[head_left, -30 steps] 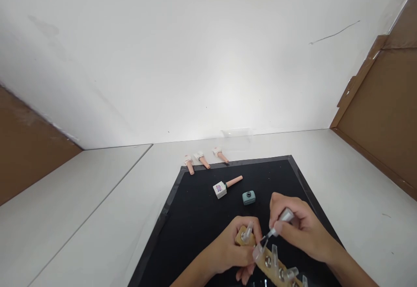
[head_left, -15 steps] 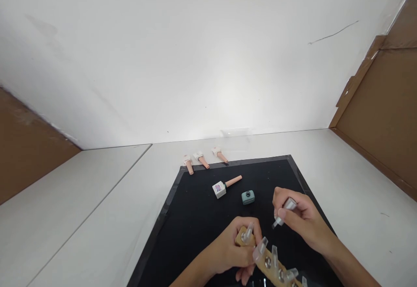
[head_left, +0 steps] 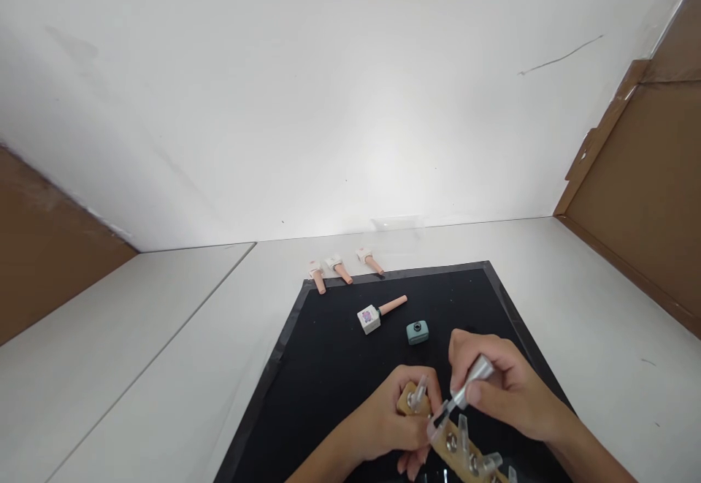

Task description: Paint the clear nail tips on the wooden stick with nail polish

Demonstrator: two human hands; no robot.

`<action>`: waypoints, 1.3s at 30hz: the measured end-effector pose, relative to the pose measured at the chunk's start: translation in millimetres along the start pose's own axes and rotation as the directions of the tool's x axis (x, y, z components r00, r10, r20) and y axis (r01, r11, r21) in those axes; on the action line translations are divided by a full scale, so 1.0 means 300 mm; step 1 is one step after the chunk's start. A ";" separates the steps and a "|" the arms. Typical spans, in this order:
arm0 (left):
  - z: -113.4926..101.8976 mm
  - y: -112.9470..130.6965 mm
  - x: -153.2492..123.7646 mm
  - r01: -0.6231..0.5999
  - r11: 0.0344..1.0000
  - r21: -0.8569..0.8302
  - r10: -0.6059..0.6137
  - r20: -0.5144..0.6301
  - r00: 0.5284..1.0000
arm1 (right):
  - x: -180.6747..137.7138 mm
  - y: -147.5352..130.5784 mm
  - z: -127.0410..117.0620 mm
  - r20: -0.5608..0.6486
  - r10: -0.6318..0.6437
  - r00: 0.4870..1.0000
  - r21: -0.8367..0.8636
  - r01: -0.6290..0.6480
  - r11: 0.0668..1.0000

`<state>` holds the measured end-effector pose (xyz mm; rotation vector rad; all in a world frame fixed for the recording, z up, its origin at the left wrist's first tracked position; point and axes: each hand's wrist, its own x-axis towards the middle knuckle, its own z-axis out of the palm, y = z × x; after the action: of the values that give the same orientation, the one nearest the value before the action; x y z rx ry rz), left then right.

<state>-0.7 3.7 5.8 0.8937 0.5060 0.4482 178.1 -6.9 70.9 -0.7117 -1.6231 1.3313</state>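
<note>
Wooden holder [head_left: 461, 452] cut off at bottom edge; left hand [head_left: 383, 424] covers its end; bottle [head_left: 369, 318] label unreadable.

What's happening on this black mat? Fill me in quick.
A person works with both hands. The left hand grips the end of a wooden strip that carries a row of clear nail tips. The right hand holds a silver-handled brush with its bristles on one nail tip. On the black mat an open teal bottle stands and a white bottle lies on its side. Three more bottles lie past its far edge.
</note>
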 end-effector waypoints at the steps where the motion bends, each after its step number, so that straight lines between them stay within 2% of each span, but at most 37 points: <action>1: -0.001 0.001 0.002 0.005 1.000 0.003 -0.005 0.000 1.000 | 0.000 0.000 0.001 0.031 0.004 0.999 0.000 -0.004 1.000; 3: -0.002 0.000 0.004 0.008 1.000 0.004 -0.008 0.006 1.000 | -0.001 0.001 0.002 0.049 0.034 0.998 -0.016 -0.033 0.999; 6: -0.002 -0.003 0.003 0.002 1.000 -0.001 -0.002 0.009 1.000 | -0.003 0.006 -0.001 -0.026 0.087 0.996 -0.055 -0.089 0.995; 8: 0.000 -0.002 0.001 0.007 1.000 0.003 -0.007 -0.001 1.000 | -0.002 0.007 -0.003 -0.050 0.076 0.996 -0.053 -0.078 0.995; 11: 0.004 0.005 0.002 0.039 0.999 0.022 -0.039 -0.013 0.999 | 0.001 0.005 -0.004 0.027 0.027 0.999 -0.030 -0.026 0.999; 13: 0.006 0.008 0.004 0.048 0.999 0.022 -0.047 -0.011 0.999 | 0.002 0.004 -0.002 0.062 0.040 0.997 -0.054 -0.037 0.998; 18: 0.001 -0.008 0.004 0.007 1.000 0.008 -0.007 0.005 1.000 | -0.006 0.012 -0.003 -0.050 0.143 0.988 -0.094 -0.147 0.985; 24: 0.003 -0.003 -0.001 0.023 1.000 0.011 -0.023 -0.011 1.000 | -0.002 0.004 -0.006 0.018 0.045 0.999 -0.046 -0.044 0.998; 27: 0.011 0.010 -0.005 0.020 1.000 0.016 -0.019 -0.016 1.000 | -0.002 0.004 -0.004 -0.051 0.075 0.996 -0.079 -0.079 0.994; 29: 0.014 0.017 -0.008 0.017 1.000 0.025 -0.017 -0.023 1.000 | -0.003 0.006 -0.003 -0.067 0.037 0.997 -0.053 -0.041 0.998; 33: 0.014 0.025 -0.005 0.039 0.998 0.041 -0.038 -0.036 0.999 | 0.002 0.006 -0.002 0.044 -0.072 0.996 0.011 0.072 0.997; 35: 0.013 0.024 -0.003 0.027 0.999 0.037 -0.026 -0.034 0.999 | 0.005 0.004 -0.003 0.058 -0.042 0.997 -0.023 0.043 0.999; 39: 0.007 0.015 -0.005 -0.018 1.000 0.003 0.018 -0.016 1.000 | 0.002 0.005 -0.005 -0.062 0.028 0.998 -0.088 -0.034 0.996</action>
<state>-1.3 3.8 10.9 0.8983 0.5138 0.4710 179.0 -5.4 69.7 -0.8263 -1.6365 1.2534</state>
